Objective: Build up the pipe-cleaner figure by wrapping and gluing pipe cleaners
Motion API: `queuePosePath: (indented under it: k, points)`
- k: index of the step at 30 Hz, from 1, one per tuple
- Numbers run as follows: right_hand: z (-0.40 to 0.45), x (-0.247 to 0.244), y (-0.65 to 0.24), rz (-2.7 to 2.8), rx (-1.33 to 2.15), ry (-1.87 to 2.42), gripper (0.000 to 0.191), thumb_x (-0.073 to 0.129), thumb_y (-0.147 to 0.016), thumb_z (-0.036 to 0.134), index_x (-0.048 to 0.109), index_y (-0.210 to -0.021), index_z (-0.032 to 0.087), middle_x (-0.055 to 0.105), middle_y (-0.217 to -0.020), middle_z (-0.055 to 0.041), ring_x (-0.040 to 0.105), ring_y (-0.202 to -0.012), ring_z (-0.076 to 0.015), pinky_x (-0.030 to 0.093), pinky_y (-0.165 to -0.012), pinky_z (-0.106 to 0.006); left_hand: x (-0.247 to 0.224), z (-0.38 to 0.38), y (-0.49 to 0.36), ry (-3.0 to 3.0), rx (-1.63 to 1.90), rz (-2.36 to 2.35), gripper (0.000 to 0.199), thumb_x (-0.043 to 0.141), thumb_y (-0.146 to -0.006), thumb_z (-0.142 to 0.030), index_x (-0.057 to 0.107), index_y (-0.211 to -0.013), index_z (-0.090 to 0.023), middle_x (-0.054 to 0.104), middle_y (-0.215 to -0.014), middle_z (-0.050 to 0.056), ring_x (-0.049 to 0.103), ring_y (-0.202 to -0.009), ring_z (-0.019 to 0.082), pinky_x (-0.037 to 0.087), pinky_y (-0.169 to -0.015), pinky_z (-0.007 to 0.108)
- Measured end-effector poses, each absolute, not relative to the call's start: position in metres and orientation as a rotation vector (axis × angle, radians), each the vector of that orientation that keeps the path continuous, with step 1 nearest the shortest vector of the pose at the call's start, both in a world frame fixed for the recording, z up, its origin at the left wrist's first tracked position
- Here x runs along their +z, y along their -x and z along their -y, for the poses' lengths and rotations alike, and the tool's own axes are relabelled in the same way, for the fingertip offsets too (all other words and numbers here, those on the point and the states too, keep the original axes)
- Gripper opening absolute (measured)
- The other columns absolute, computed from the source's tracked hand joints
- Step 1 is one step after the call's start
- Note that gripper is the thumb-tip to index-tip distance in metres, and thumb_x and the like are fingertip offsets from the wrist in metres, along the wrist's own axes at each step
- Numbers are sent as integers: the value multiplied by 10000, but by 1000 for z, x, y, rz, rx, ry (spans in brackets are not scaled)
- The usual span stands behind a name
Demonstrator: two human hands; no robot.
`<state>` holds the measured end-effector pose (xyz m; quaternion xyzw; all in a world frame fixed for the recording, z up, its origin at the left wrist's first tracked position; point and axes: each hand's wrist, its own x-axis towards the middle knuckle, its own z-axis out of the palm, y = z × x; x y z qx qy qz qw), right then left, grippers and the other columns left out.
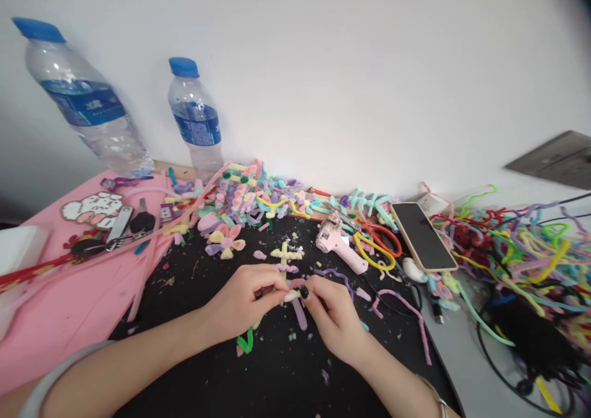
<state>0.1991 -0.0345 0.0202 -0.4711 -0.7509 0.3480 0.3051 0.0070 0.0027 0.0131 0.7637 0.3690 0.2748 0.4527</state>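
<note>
My left hand point(247, 301) and my right hand point(339, 319) meet over the black mat, thumbs and fingertips pinched together. Between them they hold a small fuzzy pipe cleaner piece point(296, 283), pink where it shows; the fingers hide the rest. Just beyond my fingertips lies a yellow and lilac pipe cleaner shape with crossbars point(287, 255). A flat lilac strip point(300, 315) sticks out below the fingers. Near my left wrist rests a bent green pipe cleaner point(246, 342). A wavy purple one point(339, 274) lies beyond my right hand.
A pink glue gun point(341, 250), scissors with red and yellow handles point(376, 252) and a phone point(423, 236) lie beyond my right hand. Tangled pipe cleaners point(521, 252) heap at right. Two water bottles point(196, 122) stand by the wall. Keys point(142, 222) lie left on a pink sheet point(60, 319).
</note>
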Motion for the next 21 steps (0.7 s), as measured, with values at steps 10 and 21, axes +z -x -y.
queuePosePath:
  k: [10,21]
  points:
    - [37,21,-196,1972,1042,1164,251,349,-953,211,387,-704,208,421,-663,26,402,-598,-122,325,-576,-243,18,-2,-7,-1865,642,-846,238,553,-852,-198,618,-630,-143,533,-637,-7,476,-584,100,344,-560,212]
    - [36,17,-198,1800,1093,1196,296,391,-961,254,377,-670,199,399,-617,45,353,-566,-103,287,-544,-231,17,-6,-7,-1752,649,-879,211,536,-878,-273,655,-757,-148,557,-700,-6,479,-642,112,350,-590,212]
